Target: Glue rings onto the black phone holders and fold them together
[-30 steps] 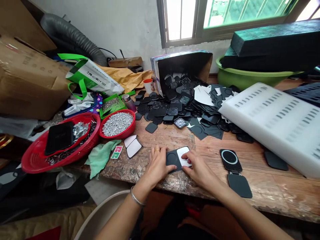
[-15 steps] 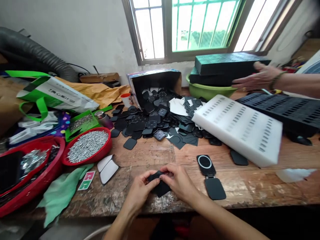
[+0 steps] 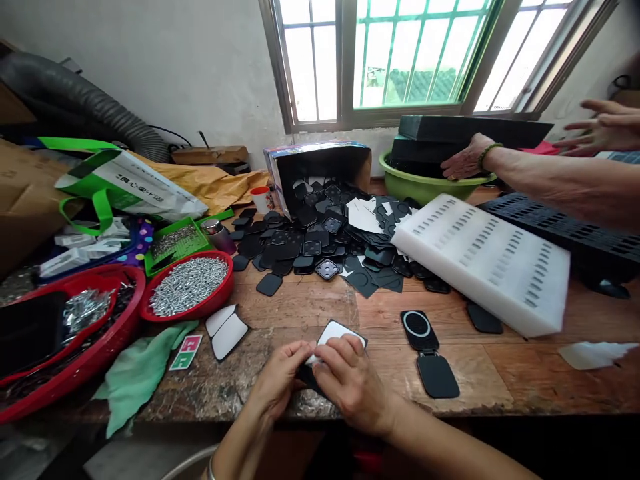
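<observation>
Daylit work area under a barred window [image 3: 415, 60]

Pale grey wall [image 3: 200, 73] seen beyond both hands, plaster-like, lightly marked. Window set into it, beyond and slightly right of the right hand [image 3: 350, 383]; grey-brown frame [image 3: 346, 60], panes crossed by bars [image 3: 313, 25]. Middle pane [image 3: 425, 47] tinted green, side sections washed out to near white. Area lit by daylight from there; soft glare thrown on the table [image 3: 380, 327], right of the right hand. Ribbed grey duct [image 3: 87, 100] run along the wall, far left of and beyond the left hand [image 3: 277, 380]. Table surfaced in brown wood grain, badly worn along the front edge [image 3: 200, 400], nearest both hands. Space below them sunk in deep shadow.
</observation>
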A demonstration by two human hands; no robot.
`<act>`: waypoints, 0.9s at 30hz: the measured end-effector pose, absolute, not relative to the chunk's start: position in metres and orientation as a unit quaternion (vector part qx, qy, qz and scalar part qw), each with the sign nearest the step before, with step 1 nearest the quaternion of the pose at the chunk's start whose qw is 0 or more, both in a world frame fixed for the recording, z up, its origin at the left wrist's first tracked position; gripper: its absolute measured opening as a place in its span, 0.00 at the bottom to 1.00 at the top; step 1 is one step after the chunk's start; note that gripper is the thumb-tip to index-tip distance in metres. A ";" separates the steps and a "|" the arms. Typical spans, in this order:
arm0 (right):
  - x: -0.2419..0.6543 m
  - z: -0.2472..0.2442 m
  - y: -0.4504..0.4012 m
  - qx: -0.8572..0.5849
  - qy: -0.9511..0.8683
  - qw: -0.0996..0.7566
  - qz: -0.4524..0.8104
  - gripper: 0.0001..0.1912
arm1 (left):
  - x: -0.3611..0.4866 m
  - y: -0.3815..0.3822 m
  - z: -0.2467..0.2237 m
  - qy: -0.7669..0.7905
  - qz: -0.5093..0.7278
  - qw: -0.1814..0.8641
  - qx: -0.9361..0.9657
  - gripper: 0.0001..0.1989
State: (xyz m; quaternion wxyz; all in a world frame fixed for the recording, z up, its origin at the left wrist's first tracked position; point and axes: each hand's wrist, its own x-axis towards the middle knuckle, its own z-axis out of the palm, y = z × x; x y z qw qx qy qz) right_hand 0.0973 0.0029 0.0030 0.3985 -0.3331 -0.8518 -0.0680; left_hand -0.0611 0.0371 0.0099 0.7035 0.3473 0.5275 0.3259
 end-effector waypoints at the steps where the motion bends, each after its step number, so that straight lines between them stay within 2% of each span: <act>1: 0.097 0.005 -0.002 -0.310 -0.863 0.394 -0.064 0.12 | -0.064 0.039 0.007 0.536 0.333 0.680 0.373 0.19; 6: 0.100 0.020 -0.032 -0.250 -0.854 0.457 -0.016 0.07 | -0.090 0.069 -0.011 0.620 0.353 0.487 0.505 0.25; 9: 0.114 0.026 -0.046 -0.275 -0.814 0.505 0.084 0.06 | -0.106 0.089 -0.011 0.653 0.354 0.405 0.534 0.19; 10: 0.123 0.028 -0.048 -0.298 -0.792 0.519 0.126 0.07 | -0.108 0.093 -0.008 0.663 0.359 0.366 0.545 0.18; 13: 0.158 0.035 -0.049 -0.424 -0.681 0.554 0.224 0.10 | -0.094 0.093 0.006 0.653 0.380 0.188 0.628 0.21; 15: 0.188 0.042 -0.044 -0.523 -0.571 0.575 0.265 0.10 | -0.066 0.084 0.015 0.584 0.365 0.104 0.717 0.17; 16: 0.204 0.045 -0.040 -0.557 -0.511 0.589 0.286 0.12 | -0.047 0.078 0.018 0.536 0.343 0.119 0.763 0.12; 17: 0.221 0.049 -0.035 -0.567 -0.464 0.608 0.304 0.19 | -0.027 0.071 0.019 0.481 0.314 0.161 0.802 0.10; 18: 0.236 0.051 -0.030 -0.561 -0.434 0.626 0.323 0.30 | -0.006 0.064 0.018 0.426 0.283 0.206 0.834 0.11; 19: 0.250 0.052 -0.025 -0.558 -0.411 0.642 0.328 0.36 | 0.014 0.059 0.016 0.375 0.254 0.242 0.858 0.13; 21: 0.272 0.049 -0.018 -0.563 -0.376 0.660 0.326 0.31 | 0.052 0.052 0.008 0.311 0.237 0.275 0.879 0.15; 24: 0.288 0.037 -0.013 -0.566 -0.324 0.676 0.343 0.15 | 0.091 0.055 -0.004 0.312 0.226 0.268 0.883 0.14; 27: 0.290 0.023 -0.012 -0.540 -0.285 0.693 0.383 0.13 | 0.112 0.068 -0.010 0.313 0.183 0.240 0.901 0.17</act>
